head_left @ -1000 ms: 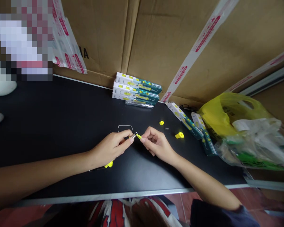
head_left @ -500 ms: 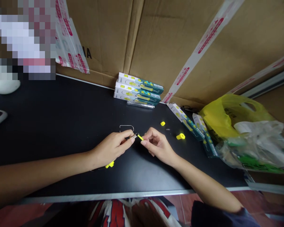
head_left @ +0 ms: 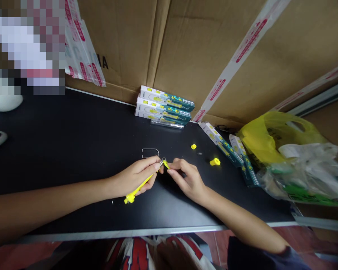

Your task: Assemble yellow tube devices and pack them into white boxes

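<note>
My left hand [head_left: 133,175] is closed around a slim yellow plastic rod [head_left: 141,186], whose wider end sticks out below the palm toward me. At the fingertips a small metal spring [head_left: 161,162] with a loop shows. Just to the right, my right hand [head_left: 190,182] pinches a short yellow plastic strip [head_left: 166,164] at the loop; whether the two are hooked together I cannot tell. Behind my left fingers lies a bent wire bracket [head_left: 150,149]. Beyond my right hand are a small yellow cap [head_left: 193,146] and a larger yellow plug [head_left: 215,162].
Printed spring-scale boxes [head_left: 163,111] stand by the cardboard wall [head_left: 202,48]; two more boxes [head_left: 225,148] lean at the right. Yellow and clear plastic bags [head_left: 304,176] crowd the right side. A white-edged object [head_left: 0,140] lies at the far left of the black table [head_left: 73,150].
My left hand has turned, bringing the yellow rod into view along the palm. The strip in my right fingers has tilted and sits closer to the spring.
</note>
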Available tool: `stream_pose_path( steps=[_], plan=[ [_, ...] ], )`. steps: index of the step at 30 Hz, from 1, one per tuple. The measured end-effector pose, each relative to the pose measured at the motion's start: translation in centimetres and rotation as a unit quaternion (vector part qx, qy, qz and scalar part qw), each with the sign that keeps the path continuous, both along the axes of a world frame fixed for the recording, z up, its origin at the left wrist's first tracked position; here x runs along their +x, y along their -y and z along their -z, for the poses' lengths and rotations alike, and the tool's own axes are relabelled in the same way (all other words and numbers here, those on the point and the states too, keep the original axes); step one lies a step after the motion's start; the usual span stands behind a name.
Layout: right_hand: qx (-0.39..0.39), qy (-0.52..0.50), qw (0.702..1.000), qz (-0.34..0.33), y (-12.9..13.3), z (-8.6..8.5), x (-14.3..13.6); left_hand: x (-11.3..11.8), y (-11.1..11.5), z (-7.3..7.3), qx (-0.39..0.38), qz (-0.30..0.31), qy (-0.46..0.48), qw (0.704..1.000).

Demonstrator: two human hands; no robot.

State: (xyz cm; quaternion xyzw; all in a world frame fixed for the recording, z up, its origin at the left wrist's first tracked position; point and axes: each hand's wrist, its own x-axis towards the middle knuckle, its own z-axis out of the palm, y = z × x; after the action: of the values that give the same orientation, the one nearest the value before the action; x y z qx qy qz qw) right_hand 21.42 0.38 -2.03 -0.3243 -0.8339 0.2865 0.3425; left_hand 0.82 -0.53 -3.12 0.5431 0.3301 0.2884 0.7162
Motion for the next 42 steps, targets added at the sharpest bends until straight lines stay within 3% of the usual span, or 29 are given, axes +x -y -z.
stream_pose_path(
  steps=[8,15,24,35,42],
  plan=[
    [0.110,0.045,0.992,-0.036,-0.9,0.0,0.5,-0.1,-0.3,0.2,-0.064,0.043,0.075,0.994],
    [0.253,0.169,0.950,-0.071,-2.1,0.1,1.6,-0.2,-0.3,0.3,-0.124,0.095,0.120,0.980],
    [0.253,0.148,0.955,-0.040,-2.1,-0.1,1.7,-0.2,-0.2,0.1,-0.163,0.125,0.127,0.970],
    [0.395,0.244,0.886,0.020,-2.1,-1.0,1.3,-0.3,-0.1,-0.1,-0.163,0.173,0.115,0.964],
    [0.387,0.245,0.889,0.025,-2.5,-1.2,1.7,-0.4,-0.1,0.1,-0.162,0.170,0.111,0.966]
  ],
)
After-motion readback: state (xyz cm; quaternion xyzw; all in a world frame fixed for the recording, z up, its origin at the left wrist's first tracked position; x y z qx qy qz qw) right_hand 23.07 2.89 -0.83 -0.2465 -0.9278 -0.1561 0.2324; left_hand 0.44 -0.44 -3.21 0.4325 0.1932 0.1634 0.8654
